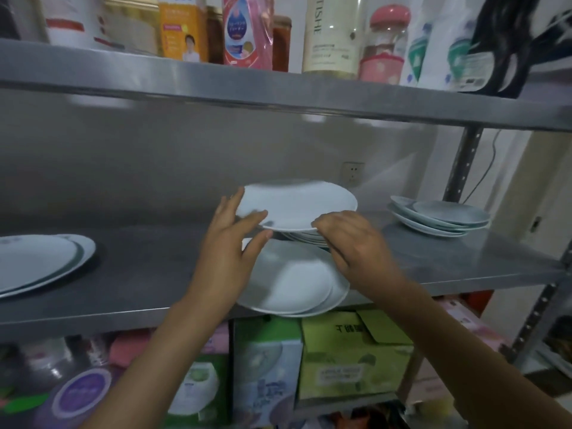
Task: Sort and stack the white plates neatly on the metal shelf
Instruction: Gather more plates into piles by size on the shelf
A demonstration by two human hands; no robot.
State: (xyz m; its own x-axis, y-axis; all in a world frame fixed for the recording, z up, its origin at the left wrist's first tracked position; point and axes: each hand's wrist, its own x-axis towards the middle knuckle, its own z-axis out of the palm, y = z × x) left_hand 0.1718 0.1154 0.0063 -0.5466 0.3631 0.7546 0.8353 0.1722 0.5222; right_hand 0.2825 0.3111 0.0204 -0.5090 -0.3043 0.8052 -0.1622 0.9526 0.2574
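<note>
Both hands on top plate (297,204), mid shelf (464,261).
L hand (227,243) & R hand (356,239) grip its rim w/ curled fingers, over a plate stack (305,237).

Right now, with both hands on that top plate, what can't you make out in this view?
- How many plates sit in the middle stack: the top plate and right hand cover it.
- Whether the top plate rests on the stack or is lifted: motion blur.
- Full extent of the left plates: cut off by the frame's left edge.
- Count in the front stack: the left hand overlaps it.
- Far-right stack: too small to count.
</note>
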